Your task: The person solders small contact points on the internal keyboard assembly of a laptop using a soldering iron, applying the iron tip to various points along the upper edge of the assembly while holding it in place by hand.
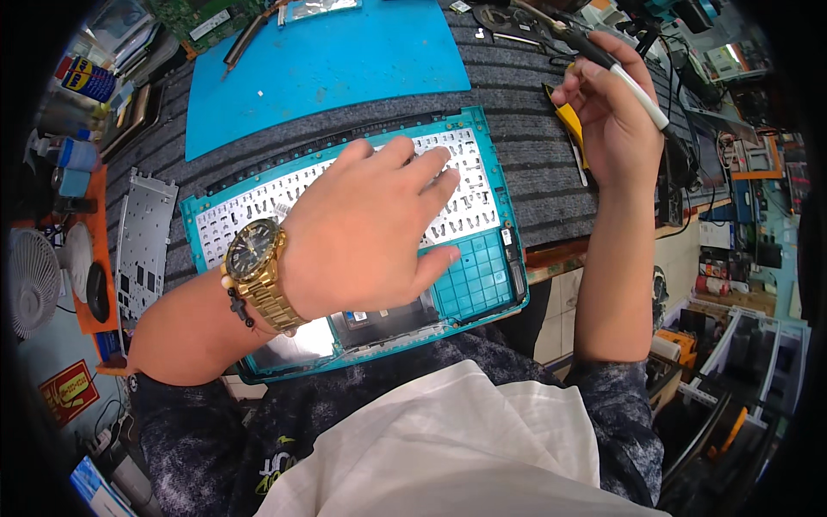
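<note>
A teal laptop top cover (pixel 474 297) lies inner side up before me, tilted slightly on the bench. Set in it is the silver keyboard backing plate (pixel 469 172), full of small slots. My left hand (pixel 362 228) rests palm down across the plate, fingers spread and holding nothing; it hides the plate's middle. At the upper right my right hand (pixel 620 125), raised off the cover, grips a soldering iron (pixel 642 95) with a white handle and black grip. The iron points up and left, away from the cover, and its tip is hard to make out.
A blue mat (pixel 345 73) covers the far bench, with a pointed brown tool (pixel 245 43) on it. A yellow utility knife (pixel 570 125) lies below my right hand. Left stand a perforated metal plate (pixel 142 237), a fan (pixel 34 280) and a spray can (pixel 86 79).
</note>
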A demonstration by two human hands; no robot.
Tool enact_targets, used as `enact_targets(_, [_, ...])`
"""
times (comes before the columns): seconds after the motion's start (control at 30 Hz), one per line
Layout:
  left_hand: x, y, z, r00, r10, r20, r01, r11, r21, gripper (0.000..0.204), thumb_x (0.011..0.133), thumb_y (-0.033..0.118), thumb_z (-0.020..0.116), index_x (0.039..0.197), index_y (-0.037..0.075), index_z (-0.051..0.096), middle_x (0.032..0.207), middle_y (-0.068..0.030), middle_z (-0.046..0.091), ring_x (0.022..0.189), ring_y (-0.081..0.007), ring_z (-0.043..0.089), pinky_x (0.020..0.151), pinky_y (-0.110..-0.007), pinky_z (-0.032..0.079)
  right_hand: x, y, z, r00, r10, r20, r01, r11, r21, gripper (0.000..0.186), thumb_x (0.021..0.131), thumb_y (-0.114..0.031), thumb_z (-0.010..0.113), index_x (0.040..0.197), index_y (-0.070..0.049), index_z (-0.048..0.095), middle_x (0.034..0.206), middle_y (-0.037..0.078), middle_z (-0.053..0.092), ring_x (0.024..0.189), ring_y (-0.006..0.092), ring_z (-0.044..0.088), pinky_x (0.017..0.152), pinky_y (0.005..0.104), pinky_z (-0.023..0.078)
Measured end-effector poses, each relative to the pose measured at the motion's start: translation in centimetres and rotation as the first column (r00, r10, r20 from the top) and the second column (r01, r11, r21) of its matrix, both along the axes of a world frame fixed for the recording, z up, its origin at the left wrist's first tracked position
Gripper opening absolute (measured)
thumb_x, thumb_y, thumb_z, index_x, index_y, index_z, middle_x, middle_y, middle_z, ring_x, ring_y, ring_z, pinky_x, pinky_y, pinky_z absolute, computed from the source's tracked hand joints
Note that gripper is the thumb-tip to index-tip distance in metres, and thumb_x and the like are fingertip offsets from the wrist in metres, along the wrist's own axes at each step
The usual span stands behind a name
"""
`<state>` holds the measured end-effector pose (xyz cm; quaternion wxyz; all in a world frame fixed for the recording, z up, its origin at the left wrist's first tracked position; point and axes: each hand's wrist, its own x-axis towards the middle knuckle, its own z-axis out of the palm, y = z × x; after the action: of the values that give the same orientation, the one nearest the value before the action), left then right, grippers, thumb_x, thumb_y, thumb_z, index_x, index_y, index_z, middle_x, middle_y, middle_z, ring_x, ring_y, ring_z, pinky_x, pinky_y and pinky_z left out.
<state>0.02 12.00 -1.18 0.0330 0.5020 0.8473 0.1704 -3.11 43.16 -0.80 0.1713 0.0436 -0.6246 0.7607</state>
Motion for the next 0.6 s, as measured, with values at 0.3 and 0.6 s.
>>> enact_targets(0.3, [-0.1,-0.1,-0.8,1.000,0.003,-0.009,-0.003,1.000,0.029,0.075,0.091,0.049,0.082,0.143,-0.002,0.067,0.146,-0.0157,0.066,0.122,-0.0333,0.062,0.101,-0.045,0.052,-2.8,-1.7,-3.7,0.997,0.063,-0.043,-0.065,0.996,-0.057,0.033,0.102,-0.002,0.067,0.134,0.009,0.066,0.085,0.008,0.066,0.075,0.0167,0.064,0.068,0.0370,0.059])
enact_targets(0.6, [-0.2,-0.1,0.0,1.000,-0.006,-0.001,0.006,0.996,-0.090,0.077,0.091,0.052,0.081,0.141,-0.005,0.067,0.143,-0.0156,0.065,0.124,-0.0317,0.061,0.096,-0.045,0.052,-1.8,-2.0,-5.3,0.988,-0.068,0.137,0.054,0.994,0.098,0.023,0.109,-0.012,0.067,0.125,0.003,0.070,0.086,0.009,0.070,0.074,0.0181,0.069,0.073,0.0364,0.063])
